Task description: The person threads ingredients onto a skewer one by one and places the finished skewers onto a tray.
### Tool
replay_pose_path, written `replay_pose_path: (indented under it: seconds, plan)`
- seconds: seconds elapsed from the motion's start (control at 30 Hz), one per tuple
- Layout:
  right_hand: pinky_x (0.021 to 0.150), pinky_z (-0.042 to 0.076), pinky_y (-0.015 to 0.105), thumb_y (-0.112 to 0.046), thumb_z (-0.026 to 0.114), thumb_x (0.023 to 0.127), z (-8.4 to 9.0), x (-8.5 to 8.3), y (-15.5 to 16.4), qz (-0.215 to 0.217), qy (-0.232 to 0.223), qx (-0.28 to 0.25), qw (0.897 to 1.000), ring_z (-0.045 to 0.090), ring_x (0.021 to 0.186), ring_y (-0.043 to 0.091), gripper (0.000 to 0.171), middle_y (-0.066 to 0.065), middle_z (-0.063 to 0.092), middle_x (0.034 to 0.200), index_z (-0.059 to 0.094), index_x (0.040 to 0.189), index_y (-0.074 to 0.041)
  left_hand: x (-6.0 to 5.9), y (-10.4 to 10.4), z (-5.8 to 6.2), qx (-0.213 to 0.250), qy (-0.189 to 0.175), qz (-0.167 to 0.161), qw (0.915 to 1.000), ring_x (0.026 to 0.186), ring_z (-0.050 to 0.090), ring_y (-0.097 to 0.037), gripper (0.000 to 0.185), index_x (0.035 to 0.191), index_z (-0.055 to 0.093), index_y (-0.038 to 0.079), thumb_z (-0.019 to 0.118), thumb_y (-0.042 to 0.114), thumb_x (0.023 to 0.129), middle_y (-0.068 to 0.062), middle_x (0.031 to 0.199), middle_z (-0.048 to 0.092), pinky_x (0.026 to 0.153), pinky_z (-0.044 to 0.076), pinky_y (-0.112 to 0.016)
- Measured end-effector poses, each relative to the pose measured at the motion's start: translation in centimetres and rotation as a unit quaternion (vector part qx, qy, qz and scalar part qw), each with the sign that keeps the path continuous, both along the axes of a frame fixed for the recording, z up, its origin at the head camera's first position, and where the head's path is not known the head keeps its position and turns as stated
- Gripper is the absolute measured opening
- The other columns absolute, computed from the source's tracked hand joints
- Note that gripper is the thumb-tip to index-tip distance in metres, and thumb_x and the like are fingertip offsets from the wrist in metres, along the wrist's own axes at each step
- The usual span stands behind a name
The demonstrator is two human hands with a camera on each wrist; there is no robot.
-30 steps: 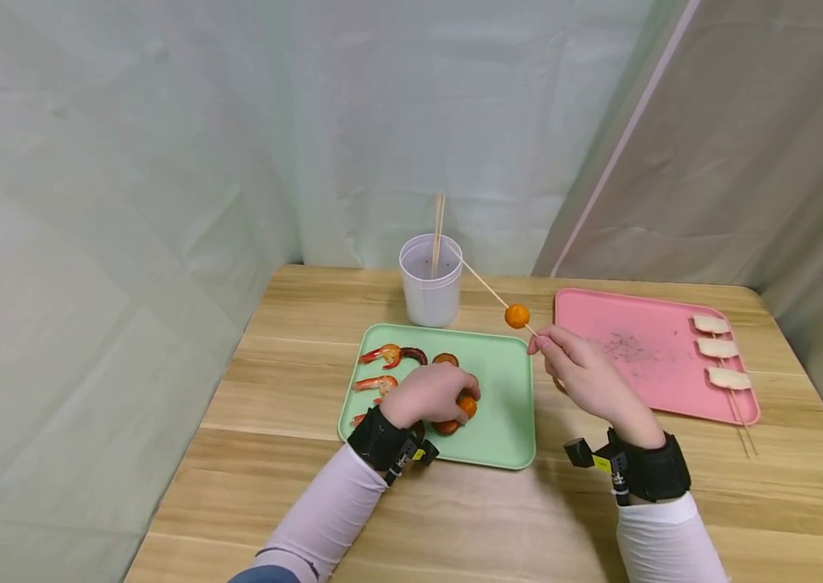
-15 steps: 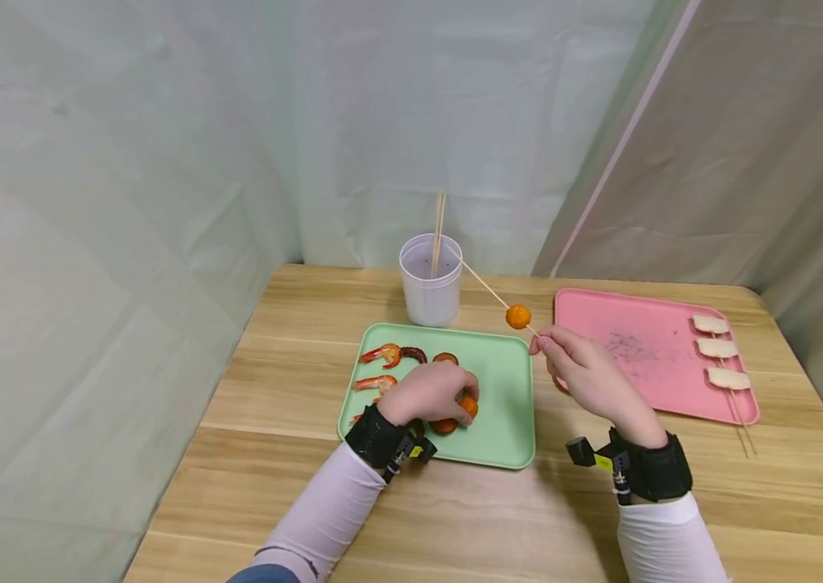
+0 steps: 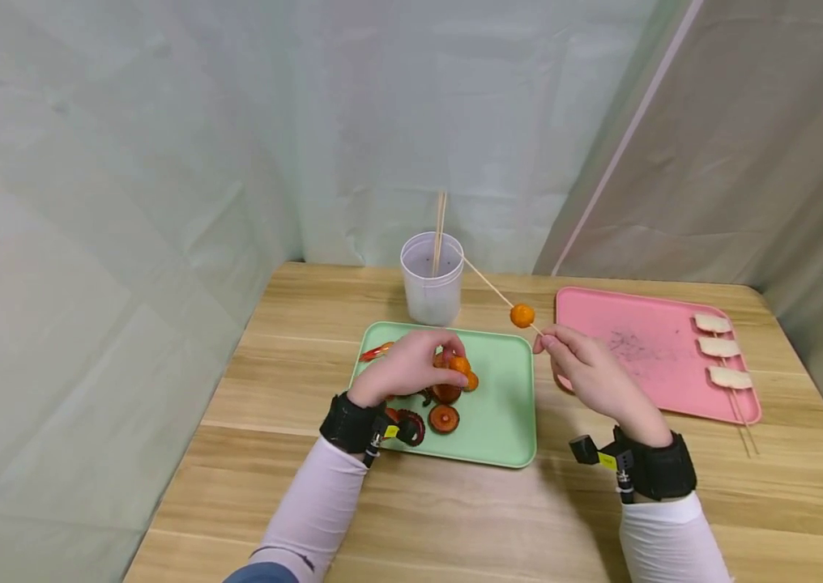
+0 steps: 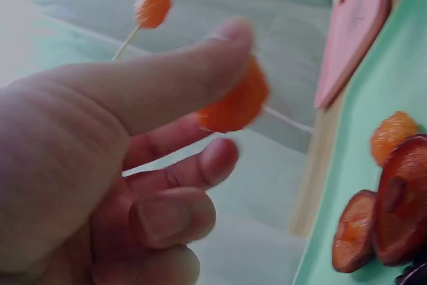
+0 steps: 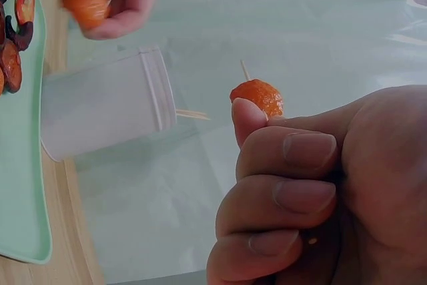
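My left hand (image 3: 411,364) pinches a glossy orange ball (image 4: 240,101) between thumb and fingers, raised above the green tray (image 3: 502,413). A bamboo skewer (image 3: 488,282) is pinched near one end by my right hand (image 3: 590,372), its far end slanting up to the left. Threaded on it, just beyond the fingertips, is a similar orange ball (image 3: 522,316). Below the left hand, the tray bears another orange ball (image 4: 393,137), brown mushroom caps (image 3: 444,419), a dark curled tentacle (image 3: 413,427) and a shrimp (image 3: 377,351). The left hand and wrist hide part of this food.
Behind the green tray stands a white bucket (image 3: 432,295) with a few bare skewers (image 3: 440,231) upright in it. To the right lies a pink tray (image 3: 630,348); several pale slices (image 3: 719,347) on skewers sit at its right end. Curtains (image 3: 470,121) close off the back.
My left hand has lifted the orange ball off the tray, moving up and slightly left, uncovering a mushroom cap and the tentacle. My right hand with the skewer has barely shifted.
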State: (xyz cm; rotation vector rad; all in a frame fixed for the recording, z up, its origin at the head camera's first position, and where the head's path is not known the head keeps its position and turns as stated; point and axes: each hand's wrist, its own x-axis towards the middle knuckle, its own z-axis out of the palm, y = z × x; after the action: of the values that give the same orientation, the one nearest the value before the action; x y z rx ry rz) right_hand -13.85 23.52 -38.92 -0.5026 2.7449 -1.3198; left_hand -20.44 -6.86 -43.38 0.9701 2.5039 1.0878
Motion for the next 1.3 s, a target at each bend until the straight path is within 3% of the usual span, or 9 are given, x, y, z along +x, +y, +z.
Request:
replay_pose_path:
  seconds: [0.27,0.4,0.47,0.57,0.7,0.8,1.0,1.13,1.3]
  plan:
    - [0.063,0.040,0.032,-0.021,0.044,0.118,0.4,0.2,0.6,0.002,0.000,0.004,1.000,0.048,0.061,0.018,0.028,0.001,0.050,0.072,0.067,0.114,-0.007,-0.4,-1.3,1.0,0.115,-0.049,0.074,0.9894,0.063,0.052,-0.018,0.033,0.115,0.066,0.015,0.089,0.019,0.091,-0.001,0.109,0.068,0.058,0.043,-0.029]
    - [0.062,0.039,0.032,-0.023,0.044,0.118,0.6,0.2,1.0,0.006,0.000,0.015,1.000,0.046,0.062,0.017,0.029,0.001,0.048,0.073,0.067,0.111,-0.008,-0.7,-1.4,1.3,0.175,-0.065,0.103,0.9770,0.062,0.048,-0.018,0.034,0.118,0.064,0.010,0.086,0.013,0.093,-0.004,0.109,0.067,0.056,0.040,-0.027]
    - [0.062,0.039,0.032,-0.024,0.044,0.118,0.7,0.2,1.2,0.010,0.000,0.019,1.000,0.045,0.061,0.017,0.028,0.001,0.048,0.072,0.067,0.109,-0.009,-0.9,-1.4,1.3,0.218,-0.090,0.110,0.9657,0.062,0.046,-0.016,0.032,0.121,0.063,0.007,0.083,0.010,0.095,-0.005,0.106,0.067,0.055,0.039,-0.026]
    - [0.060,0.039,0.032,-0.023,0.045,0.117,0.8,0.3,1.5,0.020,-0.003,0.016,1.000,0.044,0.060,0.016,0.027,0.000,0.046,0.071,0.066,0.107,-0.010,-1.1,-1.4,1.3,0.307,-0.151,0.107,0.9334,0.060,0.044,-0.012,0.028,0.125,0.060,0.003,0.073,0.006,0.101,-0.003,0.099,0.064,0.054,0.035,-0.023]
    - [0.059,0.039,0.032,-0.021,0.047,0.117,1.0,0.4,1.8,0.031,-0.002,0.014,0.999,0.045,0.061,0.015,0.024,-0.002,0.044,0.071,0.067,0.105,-0.013,-1.1,-1.3,1.4,0.422,-0.230,0.082,0.8732,0.058,0.039,-0.011,0.016,0.123,0.058,0.004,0.059,0.005,0.107,0.000,0.082,0.053,0.053,0.029,-0.023]
    - [0.058,0.040,0.032,-0.021,0.048,0.117,1.1,0.5,2.0,0.043,-0.004,0.008,0.999,0.044,0.059,0.015,0.024,-0.004,0.044,0.069,0.066,0.102,-0.014,-1.0,-1.1,1.4,0.471,-0.271,0.067,0.8368,0.059,0.039,-0.011,0.010,0.117,0.060,0.007,0.054,0.008,0.110,0.001,0.075,0.044,0.055,0.029,-0.023]
    - [0.060,0.041,0.031,-0.018,0.049,0.116,1.2,0.8,2.3,0.076,-0.024,0.000,0.997,0.046,0.061,0.014,0.021,-0.002,0.047,0.071,0.063,0.100,-0.017,-0.8,-1.0,1.2,0.548,-0.335,0.064,0.7638,0.064,0.039,-0.010,0.015,0.112,0.065,0.008,0.050,0.011,0.114,0.002,0.079,0.041,0.060,0.031,-0.021]
    - [0.063,0.042,0.030,-0.016,0.049,0.116,1.1,0.9,2.3,0.094,-0.036,0.009,0.995,0.047,0.064,0.013,0.020,-0.003,0.046,0.072,0.063,0.102,-0.017,-0.6,-1.0,1.1,0.576,-0.352,0.054,0.7357,0.064,0.038,-0.008,0.020,0.114,0.067,0.007,0.048,0.014,0.115,0.001,0.085,0.041,0.061,0.029,-0.021]
    - [0.064,0.042,0.030,-0.015,0.049,0.115,0.9,0.9,2.3,0.101,-0.033,0.032,0.994,0.047,0.064,0.011,0.020,-0.006,0.045,0.072,0.065,0.103,-0.020,-0.6,-1.0,0.9,0.593,-0.358,0.053,0.7189,0.064,0.038,-0.007,0.023,0.120,0.067,0.007,0.046,0.016,0.116,0.000,0.090,0.042,0.061,0.029,-0.020]
